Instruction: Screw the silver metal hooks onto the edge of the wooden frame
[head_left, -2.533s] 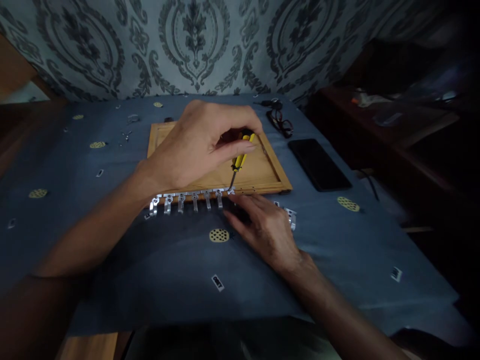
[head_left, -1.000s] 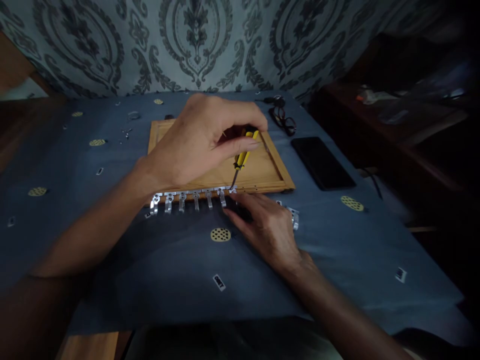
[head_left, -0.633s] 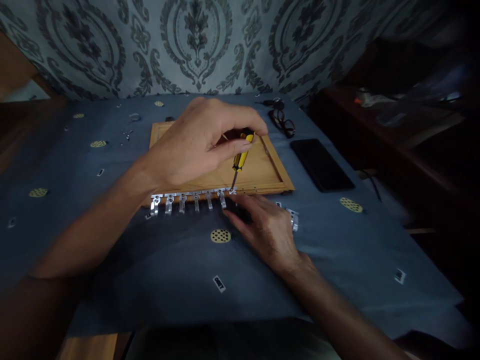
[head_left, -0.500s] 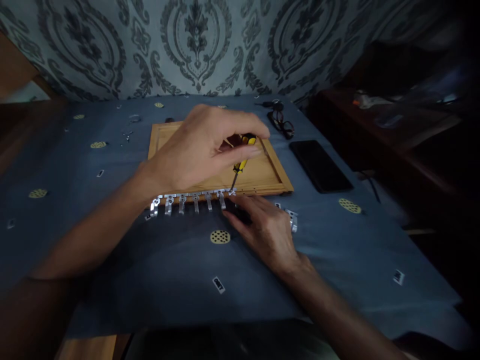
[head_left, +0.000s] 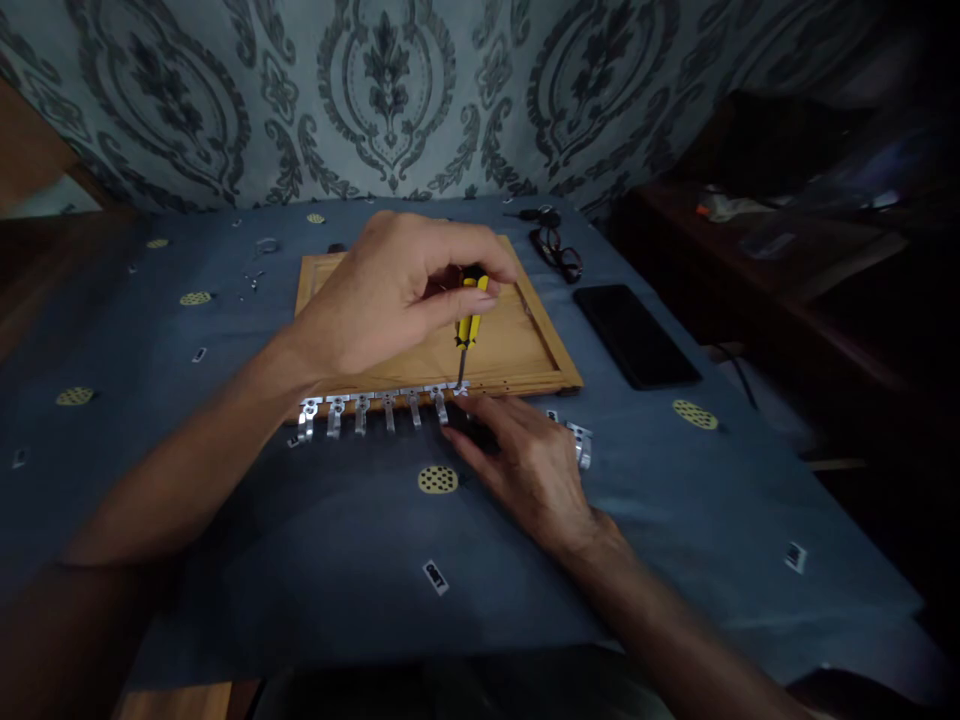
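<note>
Left hand (head_left: 401,290): fingers pinch screwdriver (head_left: 469,322), tip at end bracket (head_left: 460,389), 6 o'clock edge of wooden panel (head_left: 521,350). Right hand (head_left: 532,465) beside it, finger grip unclear. Best: drive square, steady pressure.

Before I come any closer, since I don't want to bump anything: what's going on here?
A person's left hand holds a yellow-and-black screwdriver, its tip down at a small metal piece on the near edge of a framed wooden panel. The right hand is close by that spot. Six metal brackets line the edge to the left. A dark phone and glasses lie to the panel's right.
</note>
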